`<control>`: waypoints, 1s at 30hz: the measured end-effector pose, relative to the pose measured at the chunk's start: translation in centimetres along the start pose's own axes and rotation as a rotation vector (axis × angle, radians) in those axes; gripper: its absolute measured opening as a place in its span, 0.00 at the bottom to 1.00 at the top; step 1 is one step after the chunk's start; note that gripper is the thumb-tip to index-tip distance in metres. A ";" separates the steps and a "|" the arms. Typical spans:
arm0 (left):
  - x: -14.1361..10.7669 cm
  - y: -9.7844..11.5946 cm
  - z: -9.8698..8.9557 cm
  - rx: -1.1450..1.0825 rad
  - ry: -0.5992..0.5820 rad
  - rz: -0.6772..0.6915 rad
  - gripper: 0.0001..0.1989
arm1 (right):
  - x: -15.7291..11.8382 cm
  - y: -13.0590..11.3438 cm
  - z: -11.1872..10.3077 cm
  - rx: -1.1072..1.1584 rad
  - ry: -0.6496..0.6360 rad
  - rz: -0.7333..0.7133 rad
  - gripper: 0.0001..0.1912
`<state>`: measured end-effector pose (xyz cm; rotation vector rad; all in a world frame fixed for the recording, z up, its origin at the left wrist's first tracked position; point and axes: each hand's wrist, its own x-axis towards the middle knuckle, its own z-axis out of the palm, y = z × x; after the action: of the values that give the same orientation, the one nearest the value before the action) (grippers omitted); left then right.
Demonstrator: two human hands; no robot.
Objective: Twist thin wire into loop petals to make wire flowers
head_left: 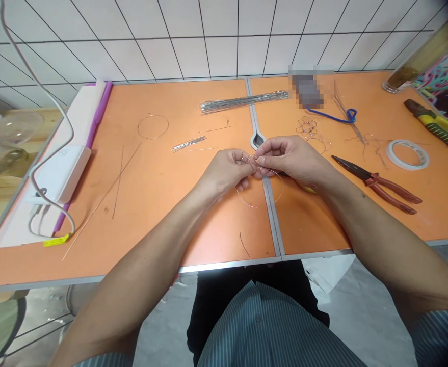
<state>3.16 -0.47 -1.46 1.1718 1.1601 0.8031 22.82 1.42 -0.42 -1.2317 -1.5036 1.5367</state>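
Note:
My left hand pinches a thin, pale wire between thumb and fingers above the table's metal seam. Close against it, my right hand has its thumb and forefinger closed on the same wire. The wire curves out in loose loops below both hands; its middle is hidden by the fingertips. Partly under my right hand lies something with a yellow edge, mostly covered. To the right rest long-nose pliers with red-brown handles. A flower-shaped wire piece lies beyond my right hand.
Behind my hands lie a bundle of straight wires, short wire pieces and a wire ring. A tape roll and a yellow-black tool are at right. A white box with a cable stands left.

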 end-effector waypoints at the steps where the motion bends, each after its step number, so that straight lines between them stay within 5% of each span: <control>1: -0.1 0.1 0.0 0.007 -0.001 -0.003 0.02 | 0.0 0.1 0.0 0.010 0.002 0.002 0.10; 30: -0.2 0.5 0.0 -0.070 0.065 -0.017 0.09 | -0.1 0.0 0.1 0.003 0.033 -0.013 0.09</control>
<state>3.16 -0.53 -0.97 1.0835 1.1838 0.8676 22.71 1.30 -0.42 -1.2373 -1.4852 1.5030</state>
